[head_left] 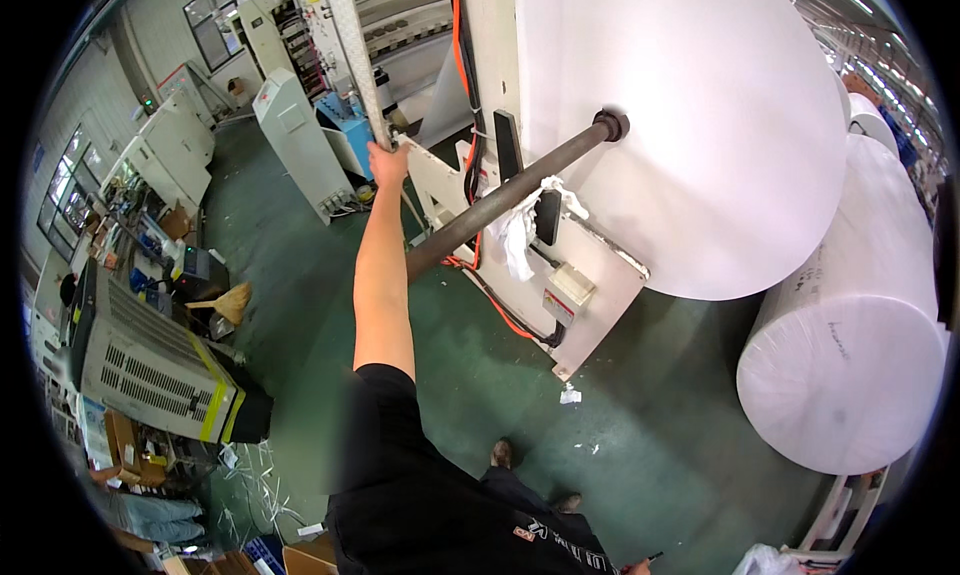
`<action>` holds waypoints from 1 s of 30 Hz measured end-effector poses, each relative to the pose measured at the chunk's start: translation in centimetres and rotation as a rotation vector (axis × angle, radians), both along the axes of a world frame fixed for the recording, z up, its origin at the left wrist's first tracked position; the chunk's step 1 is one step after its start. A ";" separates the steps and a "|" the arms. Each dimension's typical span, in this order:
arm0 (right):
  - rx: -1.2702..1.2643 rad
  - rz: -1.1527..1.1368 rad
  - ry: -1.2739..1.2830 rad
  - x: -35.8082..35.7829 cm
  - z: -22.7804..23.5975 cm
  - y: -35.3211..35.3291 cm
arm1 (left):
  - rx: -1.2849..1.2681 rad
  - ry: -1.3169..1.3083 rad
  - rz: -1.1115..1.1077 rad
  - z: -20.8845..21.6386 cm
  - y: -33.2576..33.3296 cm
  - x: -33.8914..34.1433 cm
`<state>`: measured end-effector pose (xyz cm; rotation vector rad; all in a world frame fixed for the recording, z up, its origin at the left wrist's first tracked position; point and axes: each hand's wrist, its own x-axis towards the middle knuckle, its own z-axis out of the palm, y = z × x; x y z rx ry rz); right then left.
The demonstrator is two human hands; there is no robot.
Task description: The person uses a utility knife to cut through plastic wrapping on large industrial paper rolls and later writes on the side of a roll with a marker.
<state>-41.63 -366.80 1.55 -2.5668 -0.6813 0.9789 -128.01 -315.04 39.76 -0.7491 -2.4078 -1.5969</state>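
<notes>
My left arm stretches forward, and my left hand is closed around the lower end of a pale upright metal bar on the machine frame. To the right of that arm, a long dark steel shaft runs slantwise out of the centre of a huge white paper roll. A crumpled white cloth hangs beside the shaft over the frame's plate. My right hand barely shows at the lower edge, fingers curled by a thin dark object too small to make out.
A wrapped paper roll lies at the right. The cream machine plate carries a small box and orange cables. A grey vented cabinet, a broom and a control cabinet stand left. Paper scraps litter the green floor.
</notes>
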 end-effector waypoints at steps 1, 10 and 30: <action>0.001 0.018 -0.007 -1.0 -0.1 0.0 | -0.019 -0.112 -0.020 0.4 0.5 -1.6; 0.047 0.468 -0.115 -1.3 -3.5 6.0 | 0.016 -0.034 -0.164 -0.3 -14.4 -7.6; 0.478 0.670 0.423 0.7 0.8 29.1 | -0.055 0.018 -0.144 -4.8 -26.5 24.1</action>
